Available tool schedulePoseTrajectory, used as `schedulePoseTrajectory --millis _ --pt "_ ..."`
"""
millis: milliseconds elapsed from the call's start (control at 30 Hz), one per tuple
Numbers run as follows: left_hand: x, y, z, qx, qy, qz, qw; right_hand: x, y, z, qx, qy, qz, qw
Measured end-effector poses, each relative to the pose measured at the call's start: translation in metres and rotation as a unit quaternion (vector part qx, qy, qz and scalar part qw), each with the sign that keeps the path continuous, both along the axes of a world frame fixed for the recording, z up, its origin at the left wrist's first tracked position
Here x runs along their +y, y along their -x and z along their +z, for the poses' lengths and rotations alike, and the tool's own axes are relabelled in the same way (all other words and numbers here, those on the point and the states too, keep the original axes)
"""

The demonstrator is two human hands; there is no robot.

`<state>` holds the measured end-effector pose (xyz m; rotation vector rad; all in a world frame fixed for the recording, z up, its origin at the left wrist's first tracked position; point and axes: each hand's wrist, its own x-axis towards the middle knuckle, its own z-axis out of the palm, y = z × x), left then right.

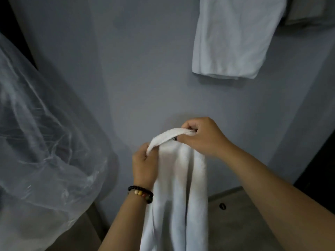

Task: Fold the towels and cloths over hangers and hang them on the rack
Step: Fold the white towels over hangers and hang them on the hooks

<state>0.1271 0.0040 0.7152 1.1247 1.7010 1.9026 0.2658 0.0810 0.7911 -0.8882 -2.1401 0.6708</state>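
- Far to the left of my left hand (144, 166) bulges a clear plastic bag (41, 134).
- My left hand pinches one end of the white towel (178, 187); the rest hangs below my wrists.
- My right hand (203, 136) grips the other end, with something small and dark there, perhaps the hanger.
- Up right of that hand, a folded towel (233, 37) already hangs; this one is not yet hung.
- I can read no writing or labels.

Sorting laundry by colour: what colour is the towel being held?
White towel, seen in the head view.
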Motion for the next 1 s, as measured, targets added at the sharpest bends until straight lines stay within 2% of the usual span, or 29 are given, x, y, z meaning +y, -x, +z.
schedulePoseTrajectory --millis 100,200,300,433,533,600,700,767,867,1000 --pt "0.02 -0.034 0.007 -0.08 -0.025 0.038 0.996 0.025 -0.043 -0.014 -0.061 -0.001 0.047 0.997" --pt "0.036 -0.071 0.015 -0.1 -0.046 0.05 0.993 0.056 -0.082 -0.042 -0.102 0.01 0.064 0.993" --pt "0.045 -0.086 0.019 -0.11 -0.068 0.079 0.988 0.087 -0.114 -0.074 -0.126 0.06 0.048 0.989" --pt "0.047 -0.076 0.016 -0.105 -0.08 0.138 0.982 0.115 -0.137 -0.095 -0.112 0.108 0.011 0.988" --pt "0.053 -0.063 0.008 -0.134 -0.07 0.185 0.971 0.126 -0.13 -0.083 -0.067 0.076 -0.001 0.995" --pt "0.057 -0.052 0.005 -0.122 -0.046 0.202 0.971 0.129 -0.117 -0.066 -0.017 0.045 -0.012 0.999" --pt "0.061 -0.051 0.01 -0.052 -0.004 0.161 0.986 0.127 -0.097 -0.029 0.042 -0.018 -0.024 0.999" --pt "0.067 -0.067 0.01 0.012 -0.003 0.093 0.996 0.118 -0.084 -0.005 -0.011 -0.054 0.029 0.998" --pt "0.074 -0.101 -0.001 0.072 0.003 -0.005 0.997 0.102 -0.07 0.006 -0.154 -0.083 0.113 0.978" --pt "0.078 -0.109 -0.02 0.058 0.032 -0.02 0.998 0.104 -0.087 -0.004 -0.177 -0.051 0.09 0.979"
